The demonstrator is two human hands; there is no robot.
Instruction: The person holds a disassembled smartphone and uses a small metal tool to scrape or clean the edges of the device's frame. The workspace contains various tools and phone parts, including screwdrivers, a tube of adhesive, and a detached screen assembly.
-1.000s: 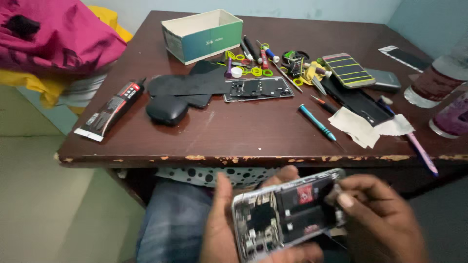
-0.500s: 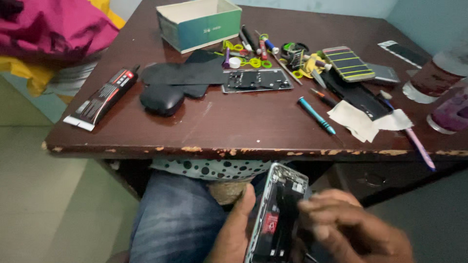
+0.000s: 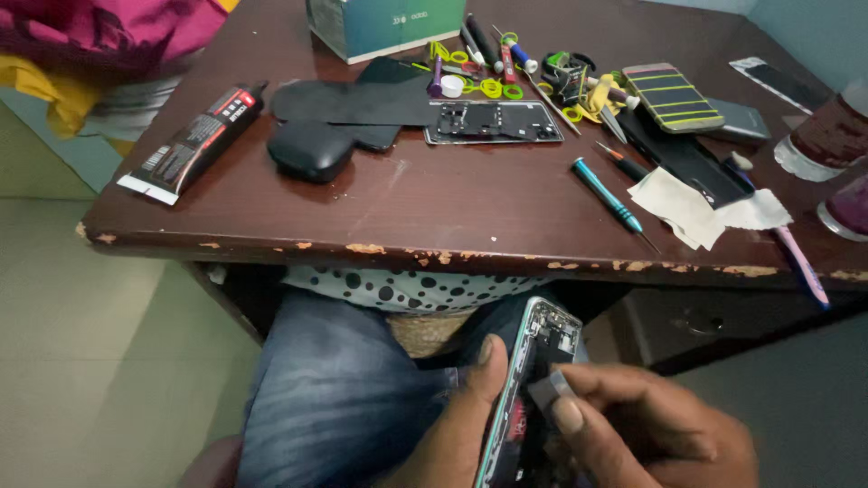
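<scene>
Gripping the opened, backless smartphone with bare circuitry (image 3: pixel 529 389) over the lap at 6 o'clock, the left hand (image 3: pixel 452 425) clamped its edge; right hand (image 3: pixel 651 434) pinched a small grey flat part (image 3: pixel 547 390) against its inside. Judged mid-repair: back off, reassembly left. On the brown wooden table (image 3: pixel 452 217) at 12 o'clock: one second stripped phone frame (image 3: pixel 493 121), one teal screwdriver (image 3: pixel 604 194), one black glue tube (image 3: pixel 194 140).

Left hand (image 3: pixel 452 425) holds opened phone (image 3: pixel 533 380); right hand (image 3: pixel 651 434) presses grey tab (image 3: pixel 549 390).
</scene>
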